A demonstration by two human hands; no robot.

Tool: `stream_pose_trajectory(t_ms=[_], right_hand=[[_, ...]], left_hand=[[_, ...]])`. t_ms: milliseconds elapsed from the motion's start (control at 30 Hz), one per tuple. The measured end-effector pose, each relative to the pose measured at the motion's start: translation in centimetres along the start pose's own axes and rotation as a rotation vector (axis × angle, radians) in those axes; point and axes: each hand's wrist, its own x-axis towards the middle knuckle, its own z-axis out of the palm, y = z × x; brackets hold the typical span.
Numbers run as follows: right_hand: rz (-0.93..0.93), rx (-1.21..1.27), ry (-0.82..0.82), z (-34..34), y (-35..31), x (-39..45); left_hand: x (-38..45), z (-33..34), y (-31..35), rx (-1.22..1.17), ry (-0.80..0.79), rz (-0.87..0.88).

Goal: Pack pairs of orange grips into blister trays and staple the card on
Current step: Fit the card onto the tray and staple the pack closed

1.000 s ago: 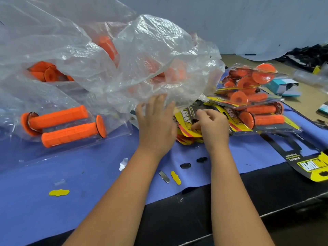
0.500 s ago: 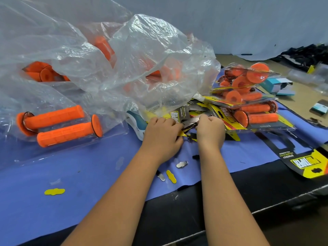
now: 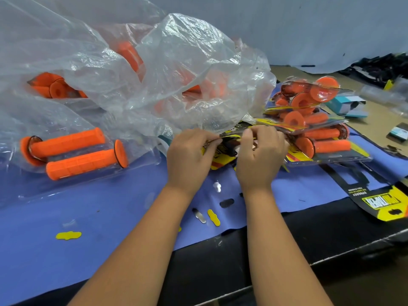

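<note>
At frame centre, the left hand (image 3: 189,157) and right hand (image 3: 259,154) pinch a yellow-and-black printed card (image 3: 229,138) above the blue-covered bench (image 3: 110,206). Two orange ribbed rubber grips (image 3: 75,151) lie at left in a clear blister tray (image 3: 136,155).

1. Only print I can really make out is on the flat black and yellow card (image 3: 385,200) lying at the right edge of the bench (image 3: 287,235). It's upside down from this view, with big black block letters on a yellow panel. Looks like a brand logo, but I can't spell it out for sure.
2. Same card, just above that logo: a few tiny white lines on the black part, also upside down and too small to read.
3. The cards (image 3: 223,151) pinched in the hands have dark lettering on yellow, but it's blurred and partly covered.
</note>
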Motion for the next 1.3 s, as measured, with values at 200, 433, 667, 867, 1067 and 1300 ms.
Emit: stream_pose_trajectory(t_ms=[200, 433, 667, 867, 1067, 1300], right_hand=[[-0.192, -0.044, -0.072, 0.4, -0.3, -0.3], [-0.179, -0.061, -0.193, 0.6, -0.4, -0.5], [-0.113, -0.036, -0.355, 0.6, -0.1, -0.4], [-0.127, -0.151, -0.900, 1.5, 0.6, -1.1], [-0.035, 0.044, -0.661, 1.1, 0.7, -0.8], [0.240, 0.342, -0.522, 0.8, 0.1, 0.1]], left_hand=[[0.9, -0.7, -0.2, -0.259, -0.030, -0.310], [1.9, -2.4, -1.6, -0.201, 0.044, -0.300], [1.9, -2.9, -2.4, -0.102, -0.078, -0.333], [1.1, -2.0, -3.1, 0.360, -0.451, -0.015], [1.1, -1.7, -3.7, 0.387, -0.465, -0.027], [1.4, -1.4, -1.3, -0.089, -0.266, -0.146]])
